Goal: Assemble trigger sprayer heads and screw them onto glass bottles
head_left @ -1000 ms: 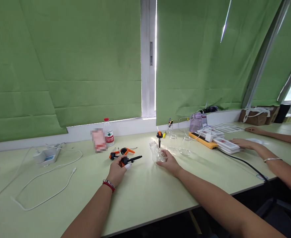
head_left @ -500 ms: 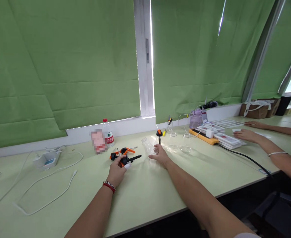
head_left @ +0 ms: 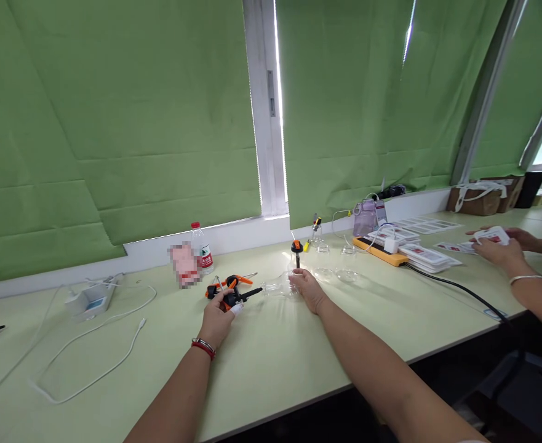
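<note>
My left hand (head_left: 219, 311) is closed around a black and orange bottle top (head_left: 231, 299) with a long black stem. A white wrap covers one of its fingertips. My right hand (head_left: 308, 289) grips the base end of a clear bottle (head_left: 277, 285), which lies tilted over on its side, neck pointing left. The stem's tip is right at the bottle's mouth; whether it is inside, I cannot tell. More black and orange tops (head_left: 240, 279) with metal spouts lie just behind my left hand. Another such top (head_left: 297, 247) stands upright behind my right hand.
Clear glassware (head_left: 347, 276) sits right of my right hand. A red-capped water bottle (head_left: 198, 246) stands at the back. On the right are an orange power strip (head_left: 376, 251), stacked packets (head_left: 430, 257) and a co-worker's hands (head_left: 499, 246). A white cable (head_left: 109, 370) trails at left.
The bottle has turned in my right hand so its neck faces left, up to the stem's tip. My left hand has barely moved. The co-worker's hands have lifted a packet.
</note>
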`<state>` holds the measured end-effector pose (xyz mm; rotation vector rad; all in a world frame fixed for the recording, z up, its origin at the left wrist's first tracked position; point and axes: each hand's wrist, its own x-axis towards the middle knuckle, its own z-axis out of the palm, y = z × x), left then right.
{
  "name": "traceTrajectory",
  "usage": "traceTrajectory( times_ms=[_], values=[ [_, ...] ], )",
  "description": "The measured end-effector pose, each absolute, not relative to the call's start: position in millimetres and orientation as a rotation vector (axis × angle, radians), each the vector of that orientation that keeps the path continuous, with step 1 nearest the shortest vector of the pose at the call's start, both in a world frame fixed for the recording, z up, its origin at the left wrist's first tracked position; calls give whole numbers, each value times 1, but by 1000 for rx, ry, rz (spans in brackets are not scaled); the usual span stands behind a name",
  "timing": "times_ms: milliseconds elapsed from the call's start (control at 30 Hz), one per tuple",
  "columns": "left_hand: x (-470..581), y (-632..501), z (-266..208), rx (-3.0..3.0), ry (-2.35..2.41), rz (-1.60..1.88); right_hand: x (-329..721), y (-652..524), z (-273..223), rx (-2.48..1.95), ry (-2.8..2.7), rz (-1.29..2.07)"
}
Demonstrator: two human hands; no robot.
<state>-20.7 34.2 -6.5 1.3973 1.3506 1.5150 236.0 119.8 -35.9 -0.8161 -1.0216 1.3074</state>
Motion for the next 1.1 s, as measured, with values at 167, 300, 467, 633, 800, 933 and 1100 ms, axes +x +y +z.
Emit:
traceTrajectory(
  times_ms=[167, 300, 467, 633, 800, 933, 1100],
  values=[
    [-22, 35, -8, 1382, 1350, 1522, 238, 123, -34, -774, -889, 1370],
    [-24, 36, -9, 1412, 1360, 1475, 240, 123, -33, -743, -864, 1416],
    [-25, 36, -11, 1508, 1371, 1388, 235, 118, -30, -788, -942, 1416],
    [-24, 36, -14, 1559, 1359, 1330, 222, 108, -28, -796, -997, 1451],
    [-26, 36, -17, 1574, 1329, 1326, 212, 100, -27, -786, -1082, 1522],
    [-25, 36, -16, 1572, 1291, 1333, 207, 96, -25, -772, -1124, 1549],
    [-22, 33, -13, 1559, 1266, 1326, 203, 92, -25, -749, -1142, 1592]
  ],
)
